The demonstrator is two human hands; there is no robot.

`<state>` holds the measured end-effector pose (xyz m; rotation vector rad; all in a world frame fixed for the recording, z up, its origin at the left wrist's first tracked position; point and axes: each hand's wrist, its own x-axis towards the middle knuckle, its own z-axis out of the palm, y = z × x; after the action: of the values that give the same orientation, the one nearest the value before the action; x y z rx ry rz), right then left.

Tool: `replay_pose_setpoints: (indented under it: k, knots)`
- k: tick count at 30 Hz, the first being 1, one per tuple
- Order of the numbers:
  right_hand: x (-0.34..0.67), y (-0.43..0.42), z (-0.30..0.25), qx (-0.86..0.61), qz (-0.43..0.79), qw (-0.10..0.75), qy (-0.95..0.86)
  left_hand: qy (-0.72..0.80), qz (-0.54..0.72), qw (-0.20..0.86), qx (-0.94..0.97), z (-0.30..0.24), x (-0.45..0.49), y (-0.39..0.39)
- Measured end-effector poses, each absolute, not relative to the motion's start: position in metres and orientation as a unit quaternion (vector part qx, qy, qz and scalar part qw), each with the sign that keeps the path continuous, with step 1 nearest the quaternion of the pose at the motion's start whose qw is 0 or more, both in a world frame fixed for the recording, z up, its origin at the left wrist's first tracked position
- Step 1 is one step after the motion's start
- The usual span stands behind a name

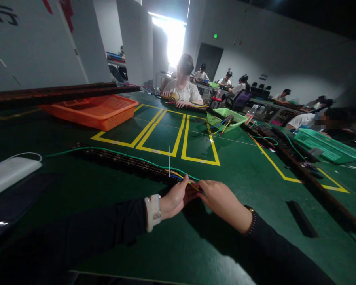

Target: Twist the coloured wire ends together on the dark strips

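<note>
A long dark strip (121,160) lies slantwise on the green table, with a green wire (106,150) running along its top. Near its right end a white cable tie (169,164) is looped round, its tail sticking straight up. Yellow and blue wires (175,174) come out of that end. My left hand (178,196) is closed on these wires, thumb on top. Right beside it, my right hand (215,194) pinches the ends of the wires, a bit of red showing at its fingertips. The wire tips themselves are hidden by my fingers.
An orange basket (106,114) stands at the left back, a light green basket (239,123) and a teal basket (329,147) to the right. A white power strip (13,174) sits at left. Another long strip (314,182) crosses the right side. A co-worker (185,93) sits opposite.
</note>
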<state>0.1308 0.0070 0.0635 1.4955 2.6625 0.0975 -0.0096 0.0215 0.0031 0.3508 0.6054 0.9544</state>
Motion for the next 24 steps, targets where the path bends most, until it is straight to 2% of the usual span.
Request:
replay_pose_setpoints:
  k: [15,24]
  knots:
    - [0.132,0.011,0.059,0.515,0.026,0.039,0.856,0.255,0.452,0.835,0.181,0.002,-0.01,0.022]
    - [0.139,0.024,0.058,0.521,0.113,-0.012,0.846,0.255,0.441,0.834,0.213,0.002,-0.009,0.023]
